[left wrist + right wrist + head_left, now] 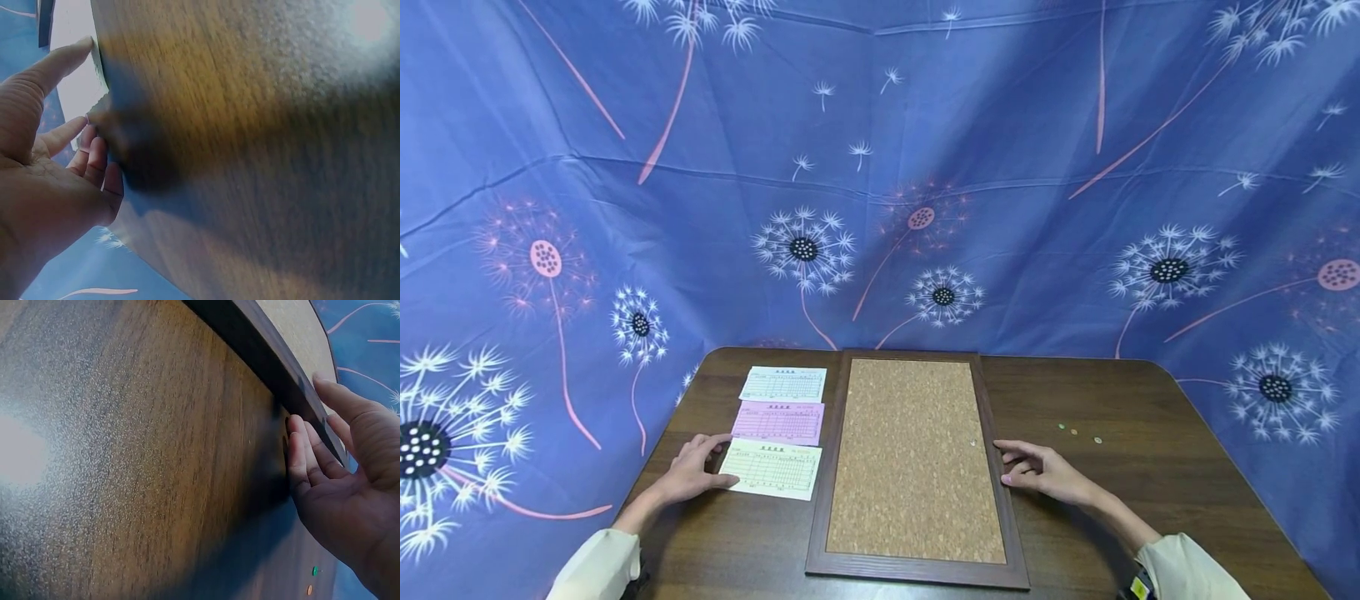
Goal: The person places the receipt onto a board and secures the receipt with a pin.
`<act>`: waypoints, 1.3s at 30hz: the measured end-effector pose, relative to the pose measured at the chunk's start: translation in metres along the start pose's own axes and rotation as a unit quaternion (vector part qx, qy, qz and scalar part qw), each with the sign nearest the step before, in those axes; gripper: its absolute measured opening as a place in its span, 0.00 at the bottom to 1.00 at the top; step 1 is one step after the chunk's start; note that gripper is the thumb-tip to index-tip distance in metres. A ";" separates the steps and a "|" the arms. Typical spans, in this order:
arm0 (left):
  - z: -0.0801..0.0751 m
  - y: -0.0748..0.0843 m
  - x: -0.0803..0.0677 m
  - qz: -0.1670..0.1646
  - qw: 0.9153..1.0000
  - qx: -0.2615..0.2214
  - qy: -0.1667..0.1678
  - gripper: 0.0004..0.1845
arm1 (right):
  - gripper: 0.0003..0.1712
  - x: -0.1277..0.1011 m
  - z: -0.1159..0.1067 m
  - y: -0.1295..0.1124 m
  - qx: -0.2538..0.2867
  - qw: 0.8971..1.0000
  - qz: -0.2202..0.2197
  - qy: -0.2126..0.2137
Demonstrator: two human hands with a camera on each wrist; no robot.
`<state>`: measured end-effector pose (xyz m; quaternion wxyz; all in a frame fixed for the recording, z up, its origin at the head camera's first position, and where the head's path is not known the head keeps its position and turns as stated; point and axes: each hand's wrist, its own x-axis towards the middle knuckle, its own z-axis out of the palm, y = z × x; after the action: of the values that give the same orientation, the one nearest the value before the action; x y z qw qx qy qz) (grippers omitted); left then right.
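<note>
Resting beside the cork board (914, 458), the right hand (1043, 472) touches its frame with loosely spread fingers. The left hand (694, 468) touches the yellow slip (772, 469), fingers relaxed. No slip is pinned yet; three pins (1078, 432) lie apart.

Your two hands are bare: no gloves, no rings, and no watch shows in any view. Your left hand (688, 472) comes out of a loose long sleeve (597, 567) in a pale cream fabric, whose cuff ends short of the wrist and leaves a stretch of forearm uncovered. Your right hand (1043, 472) has the same cream sleeve, gathered in soft folds near the lower edge of the head view. Beside that right cuff sits a small dark strap-like piece with a yellow mark (1138, 587). Your fingernails look short and plain.
</note>
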<state>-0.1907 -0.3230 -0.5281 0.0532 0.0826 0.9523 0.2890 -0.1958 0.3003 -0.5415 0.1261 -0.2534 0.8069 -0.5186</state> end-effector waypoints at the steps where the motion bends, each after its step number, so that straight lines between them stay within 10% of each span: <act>1: 0.000 0.000 0.000 0.000 1.000 -0.003 0.002 0.42 | 0.34 0.000 0.000 0.001 0.006 1.000 -0.005 -0.004; 13: 0.003 -0.005 0.002 0.047 0.997 -0.055 0.041 0.28 | 0.36 0.003 0.000 0.001 0.033 0.999 -0.014 -0.022; 30: -0.009 -0.010 -0.004 0.039 0.992 -0.123 -0.006 0.09 | 0.36 0.004 0.001 0.003 0.026 0.999 -0.012 -0.020; 39: -0.015 -0.016 -0.011 0.014 0.965 -0.257 -0.049 0.16 | 0.36 0.002 0.001 0.004 0.024 0.999 -0.012 -0.020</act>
<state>-0.1843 -0.3463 -0.5239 0.1157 0.0934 0.8409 0.5204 -0.1986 0.2998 -0.5457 0.1417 -0.2700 0.7884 -0.5343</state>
